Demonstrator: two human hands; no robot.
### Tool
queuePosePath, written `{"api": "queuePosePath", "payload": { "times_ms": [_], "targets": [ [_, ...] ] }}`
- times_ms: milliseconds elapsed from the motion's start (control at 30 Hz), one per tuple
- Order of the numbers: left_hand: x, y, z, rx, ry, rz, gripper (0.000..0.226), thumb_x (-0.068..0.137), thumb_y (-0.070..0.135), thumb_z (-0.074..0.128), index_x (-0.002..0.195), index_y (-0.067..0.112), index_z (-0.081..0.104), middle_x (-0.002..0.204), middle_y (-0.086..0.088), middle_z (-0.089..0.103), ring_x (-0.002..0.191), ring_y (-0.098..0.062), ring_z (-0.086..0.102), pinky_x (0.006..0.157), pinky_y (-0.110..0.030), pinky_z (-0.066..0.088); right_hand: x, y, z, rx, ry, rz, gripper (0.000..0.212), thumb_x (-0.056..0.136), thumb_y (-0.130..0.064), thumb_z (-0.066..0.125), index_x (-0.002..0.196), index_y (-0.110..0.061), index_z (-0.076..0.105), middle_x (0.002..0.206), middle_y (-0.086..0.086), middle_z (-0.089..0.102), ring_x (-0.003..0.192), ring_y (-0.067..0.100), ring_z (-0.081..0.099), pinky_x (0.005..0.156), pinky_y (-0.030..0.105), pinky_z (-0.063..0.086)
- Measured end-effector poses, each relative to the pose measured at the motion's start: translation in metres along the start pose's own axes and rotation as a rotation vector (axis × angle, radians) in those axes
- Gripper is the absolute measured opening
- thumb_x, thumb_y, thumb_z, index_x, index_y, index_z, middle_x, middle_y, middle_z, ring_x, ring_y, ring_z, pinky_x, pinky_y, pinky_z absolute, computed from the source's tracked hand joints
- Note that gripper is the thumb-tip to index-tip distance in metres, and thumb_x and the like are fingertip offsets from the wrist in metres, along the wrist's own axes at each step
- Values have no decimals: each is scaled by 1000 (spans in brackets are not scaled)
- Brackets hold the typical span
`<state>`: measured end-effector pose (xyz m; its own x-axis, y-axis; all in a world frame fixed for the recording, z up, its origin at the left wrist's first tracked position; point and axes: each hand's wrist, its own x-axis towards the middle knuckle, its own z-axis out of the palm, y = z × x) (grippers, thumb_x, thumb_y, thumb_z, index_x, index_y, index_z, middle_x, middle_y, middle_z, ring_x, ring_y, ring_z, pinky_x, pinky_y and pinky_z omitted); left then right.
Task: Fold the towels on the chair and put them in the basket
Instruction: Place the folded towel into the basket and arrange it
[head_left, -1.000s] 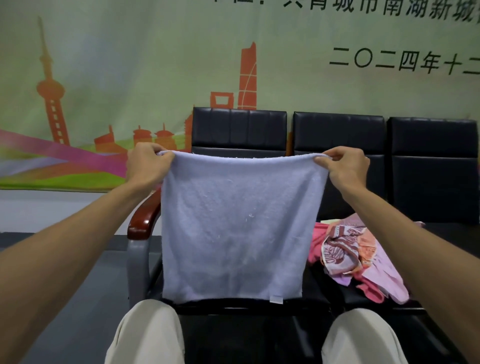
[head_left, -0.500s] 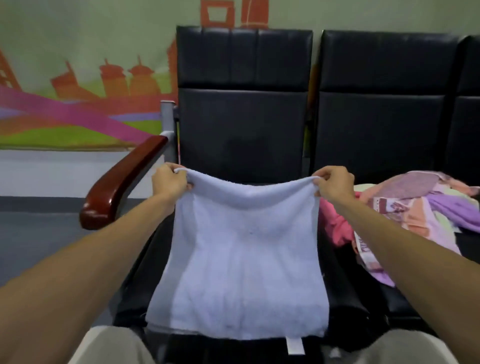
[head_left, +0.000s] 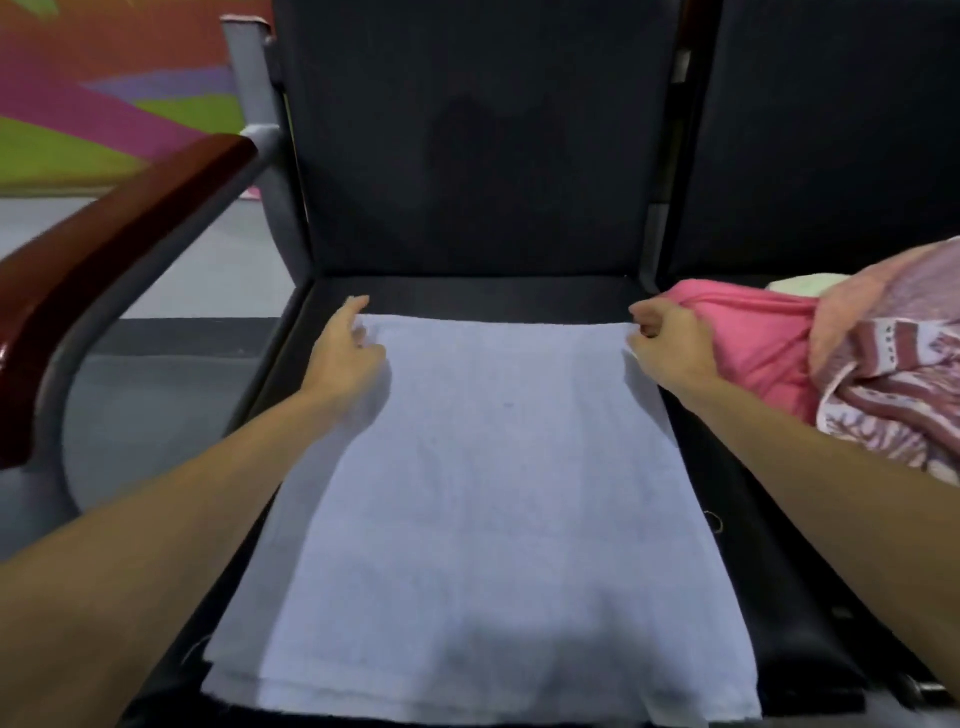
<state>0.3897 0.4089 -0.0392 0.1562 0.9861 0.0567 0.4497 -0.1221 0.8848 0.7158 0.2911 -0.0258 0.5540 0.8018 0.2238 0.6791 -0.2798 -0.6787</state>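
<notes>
On the black chair seat, a pale lavender towel is lying spread flat, reaching from near the seat's back to its front edge. The left hand is pinching the towel's far left corner, fingers curled on the cloth and one finger pointing toward the seat's back. The right hand is gripping the far right corner in curled fingers. Just right of the seat, a heap of pink and patterned towels is resting against that hand. Left of the seat, a wooden armrest is running alongside.
</notes>
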Motion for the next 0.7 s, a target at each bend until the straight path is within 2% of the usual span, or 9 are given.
{"api": "queuePosePath", "payload": {
  "times_ms": [33,100,167,233,367,467,533,600,700],
  "targets": [
    [-8,1,-3,16,-42,61,53,90,1,51,138,22,48,150,1,37,134,-16,42,109,-38,39,-7,0,-2,-25,-31,-45,36,88,-1,59,123,-7,63,121,10,66,113,25,61,103,31,44],
    [-32,5,-12,132,-97,179,39,88,1,56,122,20,60,142,0,43,131,-15,43,109,-35,37,-26,-2,-9,-87,-91,-151,36,88,-6,62,124,-9,63,125,8,64,116,24,58,101,29,41],
    [-60,9,-23,252,-161,286,28,87,4,61,107,23,64,122,1,51,117,-13,51,101,-29,39,-47,-3,-17,-146,-148,-258,35,87,-8,65,122,-10,63,129,6,60,120,22,55,102,29,40],
    [-91,12,-35,334,-243,346,23,86,8,64,94,29,62,107,4,53,99,-9,54,89,-22,42,-73,-8,-29,-185,-219,-346,31,86,-9,66,117,-12,65,124,4,61,116,20,55,98,30,44],
    [-148,19,-57,453,-366,343,15,85,20,68,78,26,57,85,2,55,69,-10,53,67,-23,43,-130,-32,-58,-304,-481,-488,6,87,-24,68,91,-19,68,89,-6,64,77,5,59,74,28,47],
    [-189,26,-73,331,-464,272,27,83,38,70,72,15,60,63,5,59,54,-5,48,57,-21,43,-173,-47,-76,-274,-691,-440,19,92,-26,61,77,-16,66,66,-9,65,53,2,58,60,22,47],
    [-209,28,-83,317,-525,282,38,71,51,69,70,14,61,61,9,60,53,-2,47,56,-13,40,-197,-50,-84,-237,-809,-379,29,94,-32,60,70,-16,65,62,-4,67,47,7,57,55,19,48],
    [-218,23,-90,392,-617,302,39,60,52,77,74,20,60,72,10,60,62,-2,50,62,-13,41,-211,-49,-88,-319,-924,-364,31,91,-42,62,69,-20,65,65,-6,69,55,7,59,61,20,49],
    [-218,4,-91,754,-752,432,60,47,59,84,86,35,46,95,11,44,87,-5,41,76,-22,41,-222,-47,-87,-469,-935,-414,29,78,-53,71,76,-26,61,70,-12,64,67,4,57,71,27,50]
  ]
}}
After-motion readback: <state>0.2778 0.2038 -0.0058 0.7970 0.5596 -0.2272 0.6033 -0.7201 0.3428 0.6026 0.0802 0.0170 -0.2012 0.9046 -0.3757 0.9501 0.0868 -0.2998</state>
